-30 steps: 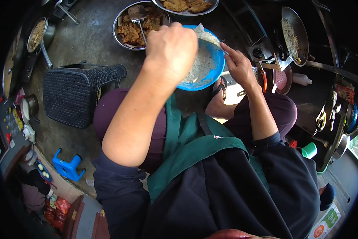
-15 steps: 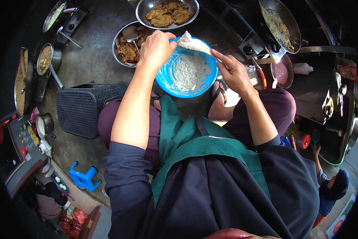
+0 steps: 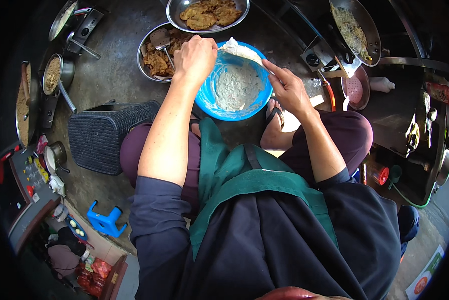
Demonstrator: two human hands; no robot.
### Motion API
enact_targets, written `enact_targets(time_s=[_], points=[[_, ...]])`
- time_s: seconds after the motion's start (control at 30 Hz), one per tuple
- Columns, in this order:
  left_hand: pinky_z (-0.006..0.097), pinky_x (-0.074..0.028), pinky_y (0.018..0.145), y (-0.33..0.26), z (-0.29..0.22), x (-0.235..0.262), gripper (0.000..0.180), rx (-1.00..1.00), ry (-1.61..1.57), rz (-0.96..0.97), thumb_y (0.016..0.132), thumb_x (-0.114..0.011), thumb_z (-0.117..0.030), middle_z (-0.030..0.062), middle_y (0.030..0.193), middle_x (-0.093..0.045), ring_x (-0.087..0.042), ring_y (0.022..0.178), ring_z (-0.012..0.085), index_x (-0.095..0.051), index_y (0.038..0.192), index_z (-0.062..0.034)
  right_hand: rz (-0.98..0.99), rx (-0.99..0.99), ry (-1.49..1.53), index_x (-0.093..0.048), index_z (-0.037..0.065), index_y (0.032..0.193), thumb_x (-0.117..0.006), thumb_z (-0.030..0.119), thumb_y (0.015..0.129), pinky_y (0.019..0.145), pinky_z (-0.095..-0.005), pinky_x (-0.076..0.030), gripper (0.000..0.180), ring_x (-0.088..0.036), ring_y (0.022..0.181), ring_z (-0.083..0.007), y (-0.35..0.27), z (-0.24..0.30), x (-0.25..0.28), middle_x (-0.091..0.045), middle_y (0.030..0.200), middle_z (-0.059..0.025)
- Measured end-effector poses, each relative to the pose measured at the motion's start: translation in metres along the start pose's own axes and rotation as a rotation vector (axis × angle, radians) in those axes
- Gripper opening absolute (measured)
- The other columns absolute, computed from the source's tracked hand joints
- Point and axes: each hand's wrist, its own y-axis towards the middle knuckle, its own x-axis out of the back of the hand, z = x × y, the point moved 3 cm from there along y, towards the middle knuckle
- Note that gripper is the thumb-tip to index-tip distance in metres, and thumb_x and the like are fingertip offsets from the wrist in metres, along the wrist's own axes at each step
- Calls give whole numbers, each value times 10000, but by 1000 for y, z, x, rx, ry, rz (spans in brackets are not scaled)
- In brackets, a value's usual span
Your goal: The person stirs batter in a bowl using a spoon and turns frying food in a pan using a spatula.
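Observation:
A blue bowl [image 3: 219,107] with white batter in it sits in front of my knees. My left hand [image 3: 197,57] is curled over its far left rim, gripping it, fingertips close to a lump of white batter [image 3: 242,50]. That lump lies on a pale flat utensil over the bowl's far rim. My right hand [image 3: 287,90] holds the utensil, index finger stretched along it. I wear a green apron [image 3: 249,175] over dark sleeves.
A metal bowl [image 3: 145,60] of browned fried pieces with a spatula stands left of the blue bowl. A tray of golden fritters [image 3: 207,12] lies beyond. A wok [image 3: 354,27] and pink strainer [image 3: 354,90] stand right. A black woven basket [image 3: 109,135] and blue stool [image 3: 104,220] stand left.
My left hand has slid from above the bowl to its far left rim. The lump of batter on the utensil now rests at the far rim. The right hand stays beside the bowl.

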Motion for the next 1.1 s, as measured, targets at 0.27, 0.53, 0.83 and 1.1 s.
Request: enact_targets(time_s=[0.27,0.53,0.83,1.1], points=[[441,-496,817,0,4,-1,195,98,-7,0,816,-568,-210,143,1006,-652,-622,937,340,-706,937,-142,125,-297,81,-551,158,1280,-480,233,930,855,-387,-470,365,-620,949,-368,0,-9,-14,-651,963,-220],[440,-494,818,1,11,0,205,95,-48,11,803,-579,-208,148,983,-661,-628,925,338,-703,940,-120,218,-526,291,-485,147,1338,-439,207,964,537,-255,-437,382,-512,565,-97,3,-23,-35,-608,733,-43],[429,-487,854,-8,-10,8,201,48,-47,234,804,-600,-206,142,1005,-663,-619,983,313,-703,954,-122,75,-265,151,-614,55,1174,-506,273,930,790,-294,-460,345,-599,825,-169,36,-12,-70,-630,828,-73],[423,-489,854,-21,-9,1,182,-42,-30,241,811,-615,-208,123,986,-661,-619,982,305,-702,953,-133,348,-773,808,-619,42,1097,-566,340,880,398,-196,-230,373,-297,483,-33,35,3,-88,-429,703,19]])
